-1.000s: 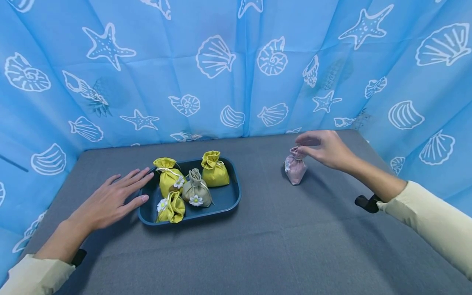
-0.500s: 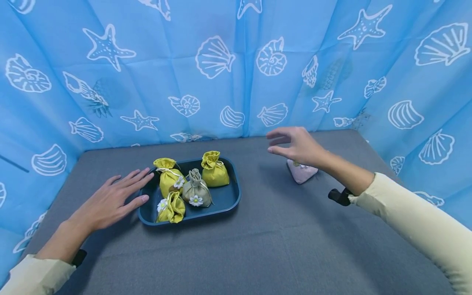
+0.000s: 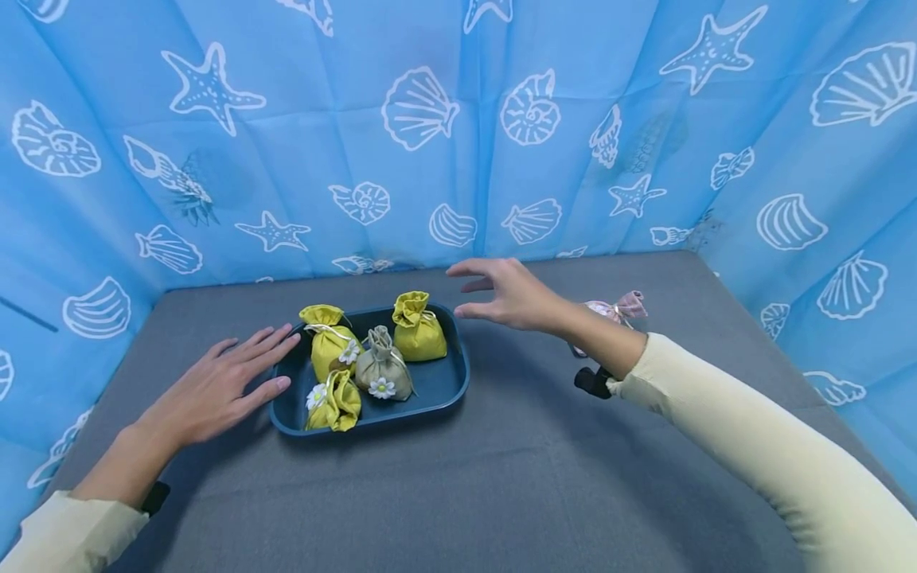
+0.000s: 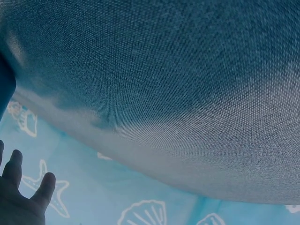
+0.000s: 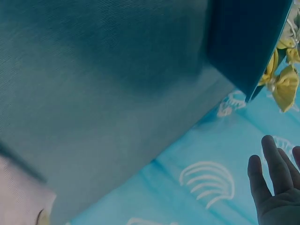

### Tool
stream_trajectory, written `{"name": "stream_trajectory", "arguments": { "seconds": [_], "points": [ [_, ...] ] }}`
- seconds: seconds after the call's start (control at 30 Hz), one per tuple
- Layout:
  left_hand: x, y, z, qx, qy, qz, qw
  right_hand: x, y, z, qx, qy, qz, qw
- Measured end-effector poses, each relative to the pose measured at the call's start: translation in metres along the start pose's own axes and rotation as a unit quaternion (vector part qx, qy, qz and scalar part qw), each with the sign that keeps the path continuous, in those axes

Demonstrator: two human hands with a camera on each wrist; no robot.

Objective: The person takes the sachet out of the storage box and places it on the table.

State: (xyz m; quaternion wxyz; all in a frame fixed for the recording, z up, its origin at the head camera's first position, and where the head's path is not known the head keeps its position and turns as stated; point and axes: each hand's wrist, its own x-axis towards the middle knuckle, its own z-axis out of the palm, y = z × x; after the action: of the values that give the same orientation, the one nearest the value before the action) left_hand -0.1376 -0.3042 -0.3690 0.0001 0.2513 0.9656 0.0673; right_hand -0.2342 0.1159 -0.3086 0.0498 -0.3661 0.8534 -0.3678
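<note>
Pink pouch [image 3: 614,312] now lies tipped on the grey tabletop [image 3: 501,477], behind the right forearm and well back from that grip; a second ago the right hand [image 3: 512,294] was pinching its neck and holding it upright, half a second ago it had already let go and the pouch had fallen over. So the pink one is out and released, and the hand has swung across toward the dark blue tray [image 3: 447,390], which reads as going back for another pouch. Right grip: wide open, fingers spread and slightly bent, nothing held, hovering just right of the tray's far corner, nearest the yellow pouch at the back right [image 3: 419,328], not touching it as far as the head view shows. Left hand [image 3: 215,390] unchanged across all frames, flat and relaxed, palm down on the tabletop, fingertips [image 3: 282,342] at the tray's left rim, probably steadying it; contact with the rim looks likely but can't be confirmed. Inside the tray, between the two grips: two more yellow pouches [image 3: 328,350], and a beige pouch [image 3: 383,370] with a daisy. Wrist views show only cloth, tray edge and fingertips.
</note>
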Motion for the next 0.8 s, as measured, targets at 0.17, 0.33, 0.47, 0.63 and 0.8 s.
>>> {"name": "stream_trajectory", "arguments": {
  "seconds": [0.17, 0.33, 0.47, 0.63, 0.8],
  "points": [
    [0.001, -0.001, 0.002, 0.001, 0.002, -0.003, 1.0, 0.012, -0.005, 0.013, -0.003, -0.016, -0.002, 1.0],
    [0.001, 0.0, 0.002, 0.006, -0.002, -0.008, 0.9999, 0.021, -0.007, 0.023, -0.01, -0.029, 0.007, 1.0],
    [0.001, 0.001, 0.002, 0.007, -0.005, -0.011, 0.9999, 0.027, -0.01, 0.029, -0.011, -0.037, 0.006, 0.999],
    [0.002, -0.001, 0.003, 0.0, -0.003, -0.009, 1.0, 0.034, -0.011, 0.035, -0.023, -0.047, -0.001, 0.999],
    [0.002, -0.002, 0.004, 0.002, -0.004, -0.007, 1.0, 0.041, -0.012, 0.04, -0.056, -0.056, -0.009, 0.997]
  ]
}}
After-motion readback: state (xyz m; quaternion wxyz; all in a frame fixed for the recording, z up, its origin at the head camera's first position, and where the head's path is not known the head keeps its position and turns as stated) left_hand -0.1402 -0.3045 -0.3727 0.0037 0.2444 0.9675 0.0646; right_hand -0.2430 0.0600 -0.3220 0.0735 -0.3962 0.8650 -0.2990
